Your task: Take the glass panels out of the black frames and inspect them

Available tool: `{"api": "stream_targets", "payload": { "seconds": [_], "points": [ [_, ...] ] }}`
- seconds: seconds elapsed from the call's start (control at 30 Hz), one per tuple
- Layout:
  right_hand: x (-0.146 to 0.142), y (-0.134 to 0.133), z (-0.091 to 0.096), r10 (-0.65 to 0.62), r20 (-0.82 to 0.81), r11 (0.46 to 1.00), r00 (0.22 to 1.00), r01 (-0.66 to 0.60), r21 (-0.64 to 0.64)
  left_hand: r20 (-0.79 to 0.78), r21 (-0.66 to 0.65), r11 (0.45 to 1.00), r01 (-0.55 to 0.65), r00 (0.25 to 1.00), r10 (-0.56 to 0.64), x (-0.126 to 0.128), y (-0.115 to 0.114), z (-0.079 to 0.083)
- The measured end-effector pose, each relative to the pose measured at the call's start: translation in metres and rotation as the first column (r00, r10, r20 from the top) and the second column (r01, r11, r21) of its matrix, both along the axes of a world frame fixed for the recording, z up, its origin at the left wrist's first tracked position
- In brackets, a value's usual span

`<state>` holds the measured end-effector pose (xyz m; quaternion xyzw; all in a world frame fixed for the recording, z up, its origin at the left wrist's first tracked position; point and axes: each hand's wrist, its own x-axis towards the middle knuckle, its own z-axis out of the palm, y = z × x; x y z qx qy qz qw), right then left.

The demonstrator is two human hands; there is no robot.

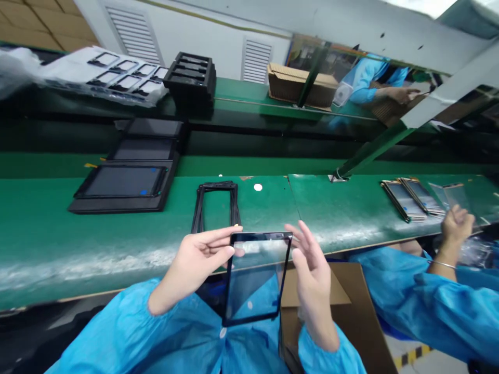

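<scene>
A clear touch-screen glass panel with a black border [228, 305] is tilted in front of my body, just off the bench edge. My left hand [200, 259] pinches its upper left side between thumb and fingers. By its upper right corner, my right hand [314, 275] has its fingers apart, with the thumb off the panel; whether a fingertip touches the edge is hard to tell. Just beyond my left hand lies a loose stack of thin black rectangular frames [235, 205] on the green bench [268, 218].
Dark screens [120, 182] lie on black trays at left. A black tray stack [191, 72] and bagged white trays [105, 75] occupy the shelf. At right, a co-worker's hand [456, 226] holds a clear panel near stacked screens [405, 200]. A green post [370, 148] slants there; a cardboard box [346, 306] stands below.
</scene>
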<state>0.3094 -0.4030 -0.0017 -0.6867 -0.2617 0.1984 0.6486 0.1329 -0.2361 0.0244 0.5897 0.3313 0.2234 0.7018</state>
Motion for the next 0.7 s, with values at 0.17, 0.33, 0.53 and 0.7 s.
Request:
{"api": "stream_targets", "payload": {
  "seconds": [0.17, 0.33, 0.53, 0.7],
  "points": [
    [0.010, 0.011, 0.016, 0.036, -0.158, 0.999, 0.987, -0.039, -0.018, -0.028, 0.040, 0.998, 0.048, 0.999, -0.046, -0.012, 0.000, 0.001],
    [0.002, 0.014, 0.019, 0.006, -0.163, 1.000, 0.987, -0.003, 0.020, -0.054, 0.082, 0.995, 0.059, 0.997, -0.054, -0.019, 0.003, -0.001],
    [-0.016, 0.030, 0.026, 0.161, -0.168, 0.987, 0.973, -0.162, 0.009, -0.223, 0.570, 0.777, 0.267, 0.961, -0.167, -0.007, 0.008, 0.015],
    [-0.002, 0.031, 0.023, 0.358, -0.327, 0.929, 0.875, -0.369, 0.030, -0.277, 0.341, 0.811, 0.475, 0.875, -0.396, -0.011, 0.016, 0.022]
  ]
}}
